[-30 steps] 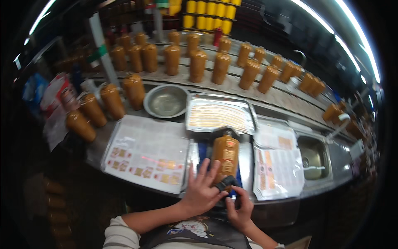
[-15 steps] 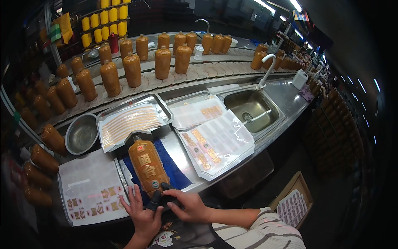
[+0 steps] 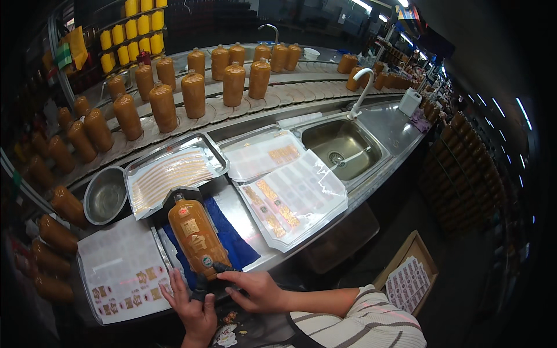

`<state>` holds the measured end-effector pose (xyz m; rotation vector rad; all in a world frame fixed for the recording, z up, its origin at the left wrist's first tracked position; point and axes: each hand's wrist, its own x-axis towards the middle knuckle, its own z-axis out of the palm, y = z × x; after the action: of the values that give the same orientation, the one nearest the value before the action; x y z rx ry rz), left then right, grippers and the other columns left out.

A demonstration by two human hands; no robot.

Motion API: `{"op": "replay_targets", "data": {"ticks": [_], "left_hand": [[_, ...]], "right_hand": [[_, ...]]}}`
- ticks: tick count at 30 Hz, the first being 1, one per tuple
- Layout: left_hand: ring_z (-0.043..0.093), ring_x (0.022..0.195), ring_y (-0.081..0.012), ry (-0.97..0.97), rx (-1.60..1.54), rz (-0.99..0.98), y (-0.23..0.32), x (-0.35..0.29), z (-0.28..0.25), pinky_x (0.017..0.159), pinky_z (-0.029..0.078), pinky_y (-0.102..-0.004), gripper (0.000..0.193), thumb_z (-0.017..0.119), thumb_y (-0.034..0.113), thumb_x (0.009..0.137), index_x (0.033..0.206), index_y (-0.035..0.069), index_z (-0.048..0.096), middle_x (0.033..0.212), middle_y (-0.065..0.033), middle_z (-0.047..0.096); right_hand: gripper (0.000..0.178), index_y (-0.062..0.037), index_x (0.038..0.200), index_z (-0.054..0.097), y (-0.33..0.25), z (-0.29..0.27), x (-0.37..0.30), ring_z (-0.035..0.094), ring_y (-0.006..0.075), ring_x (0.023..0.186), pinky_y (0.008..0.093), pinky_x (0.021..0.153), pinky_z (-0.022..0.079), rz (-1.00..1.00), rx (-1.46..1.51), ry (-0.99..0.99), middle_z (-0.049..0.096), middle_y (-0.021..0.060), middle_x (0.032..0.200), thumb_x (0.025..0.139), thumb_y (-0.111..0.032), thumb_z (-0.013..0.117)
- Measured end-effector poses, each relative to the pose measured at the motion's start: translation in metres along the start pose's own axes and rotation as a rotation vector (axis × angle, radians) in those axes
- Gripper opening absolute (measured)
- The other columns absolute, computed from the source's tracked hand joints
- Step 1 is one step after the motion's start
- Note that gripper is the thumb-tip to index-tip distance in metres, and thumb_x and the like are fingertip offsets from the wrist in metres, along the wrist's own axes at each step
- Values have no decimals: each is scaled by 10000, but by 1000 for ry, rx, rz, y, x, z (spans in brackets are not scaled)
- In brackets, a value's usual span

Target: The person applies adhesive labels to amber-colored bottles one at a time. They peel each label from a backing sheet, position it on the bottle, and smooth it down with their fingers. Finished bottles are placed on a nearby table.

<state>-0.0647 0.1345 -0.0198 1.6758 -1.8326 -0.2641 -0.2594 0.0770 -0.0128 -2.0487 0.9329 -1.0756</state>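
Observation:
A brown bottle (image 3: 199, 236) with raised gold lettering, a red seal and a round green badge lies on a blue cloth (image 3: 235, 238), its neck in a dark cradle (image 3: 184, 193). My right hand (image 3: 258, 291) reaches its base, a black-covered finger against the lower right edge and the thumb apart. Beside the lower left of the base, my left hand (image 3: 194, 316) has spread fingers, one in a black cover. Neither hand visibly holds anything. At my left hand lies a white sheet (image 3: 119, 255) with gold and red stickers.
Behind the cradle is a metal tray (image 3: 223, 162) of gold strips; a steel bowl (image 3: 106, 196) stands left of it. Sticker sheets (image 3: 307, 197) lie right, before a sink (image 3: 368, 159). Brown bottles (image 3: 194, 95) line a curved conveyor (image 3: 272, 103). A cardboard box (image 3: 426, 252) sits lower right.
The whole view has shifted slightly, moving the worktop left in the picture. Conveyor bottles have travelled right relative to the worktop. My left hand has drawn slightly back from the bottle's base.

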Motion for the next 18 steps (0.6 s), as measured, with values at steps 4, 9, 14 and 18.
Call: {"op": "replay_targets", "data": {"ticks": [4, 9, 14, 18], "left_hand": [[267, 1456, -508, -10, -26, 9, 1, 1, -3, 1151, 44, -689, 397, 621, 300, 960, 994, -86, 705, 1548, -341, 310], [262, 1457, -511, 7, -74, 5, 0, 3, -1, 1150, 41, -691, 388, 639, 291, 951, 943, -91, 704, 1550, -349, 298], [220, 1480, -490, -50, -32, 44, -1, 6, -4, 1157, 16, -669, 420, 569, 302, 982, 1211, -36, 666, 1571, -331, 266], [219, 1481, -493, -61, -13, 86, -1, 11, -4, 1152, 19, -678, 410, 579, 303, 977, 1190, -32, 680, 1570, -331, 270]], "right_hand": [[405, -32, 1254, 616, -1, -1, -1, 706, 320, 749, 370, 643, 561, 1, -1, 13, 710, 185, 980, 858, -62, 697], [396, -30, 1245, 620, -1, -3, -4, 701, 317, 711, 370, 631, 563, 62, -3, -18, 713, 187, 988, 859, -67, 701], [379, -29, 1231, 632, 1, -3, -7, 702, 308, 702, 363, 634, 563, 97, -1, 16, 716, 178, 980, 861, -68, 703], [375, -26, 1227, 636, 2, -3, -7, 704, 301, 700, 357, 639, 563, 115, 24, 35, 717, 177, 981, 861, -64, 704]]}}
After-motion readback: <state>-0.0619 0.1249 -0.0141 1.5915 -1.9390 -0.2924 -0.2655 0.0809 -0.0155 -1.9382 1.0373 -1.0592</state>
